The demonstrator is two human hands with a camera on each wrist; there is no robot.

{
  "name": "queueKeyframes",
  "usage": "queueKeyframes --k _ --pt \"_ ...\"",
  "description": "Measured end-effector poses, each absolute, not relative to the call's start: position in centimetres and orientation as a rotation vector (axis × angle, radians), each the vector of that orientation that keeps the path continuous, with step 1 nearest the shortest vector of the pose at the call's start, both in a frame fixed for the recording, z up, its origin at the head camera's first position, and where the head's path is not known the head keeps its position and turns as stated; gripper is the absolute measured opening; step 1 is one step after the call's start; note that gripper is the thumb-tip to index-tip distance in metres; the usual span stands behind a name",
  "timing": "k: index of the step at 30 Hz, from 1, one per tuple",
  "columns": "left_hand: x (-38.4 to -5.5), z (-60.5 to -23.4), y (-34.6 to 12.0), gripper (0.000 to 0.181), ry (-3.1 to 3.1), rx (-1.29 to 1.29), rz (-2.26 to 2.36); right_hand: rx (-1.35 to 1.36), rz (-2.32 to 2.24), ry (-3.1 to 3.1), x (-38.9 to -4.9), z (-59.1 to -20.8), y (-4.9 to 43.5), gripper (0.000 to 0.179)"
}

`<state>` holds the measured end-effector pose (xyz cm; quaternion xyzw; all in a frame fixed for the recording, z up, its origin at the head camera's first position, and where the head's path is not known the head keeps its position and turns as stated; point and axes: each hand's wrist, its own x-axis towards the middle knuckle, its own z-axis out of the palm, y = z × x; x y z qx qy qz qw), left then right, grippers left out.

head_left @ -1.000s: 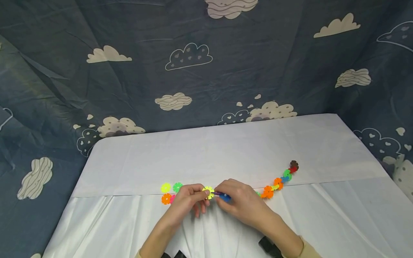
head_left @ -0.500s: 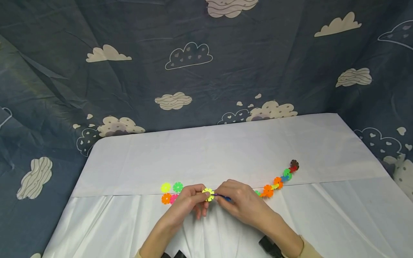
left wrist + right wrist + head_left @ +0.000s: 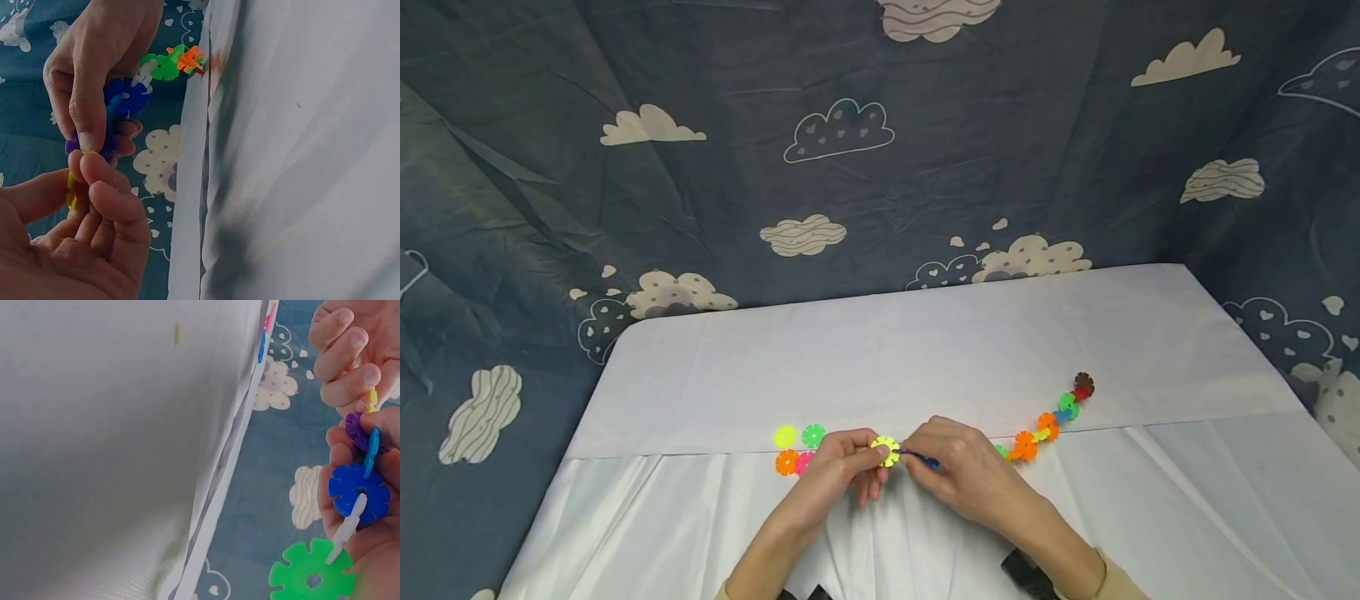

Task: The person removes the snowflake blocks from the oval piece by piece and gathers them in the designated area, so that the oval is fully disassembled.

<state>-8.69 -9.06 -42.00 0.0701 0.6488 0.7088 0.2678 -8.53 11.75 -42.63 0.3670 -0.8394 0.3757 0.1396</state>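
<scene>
Change: over the past second the blue disc (image 3: 357,490) has rolled nearly edge-on | Hands: our left hand (image 3: 842,467) pinches the yellow disc (image 3: 890,444), our right hand (image 3: 962,467) pinches the purple disc (image 3: 353,428), no gap in either grip | Chain (image 3: 1047,427): trails toward 2 o'clock | Meaning: we're probably lining up slots; seating hidden

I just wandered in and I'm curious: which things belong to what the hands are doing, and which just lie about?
In the work:
held yellow disc, in the left hand
disc chain, held by the right hand

Lying about, perhaps for later:
loose yellow disc
loose green disc
loose orange disc
pink disc
</scene>
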Motion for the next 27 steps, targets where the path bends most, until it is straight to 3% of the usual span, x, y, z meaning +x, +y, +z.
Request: queueKeyframes --k 14,27 --pt "-8.76 -42.06 -9.26 0.023 1.781 0.213 1.867 1.126 1.096 -2.422 -8.56 -42.52 11.82 0.006" --pt "-8.76 -42.32 -9.02 0.021 1.737 0.199 1.936 1.024 1.109 -2.435 -8.63 -42.48 11.77 0.005"
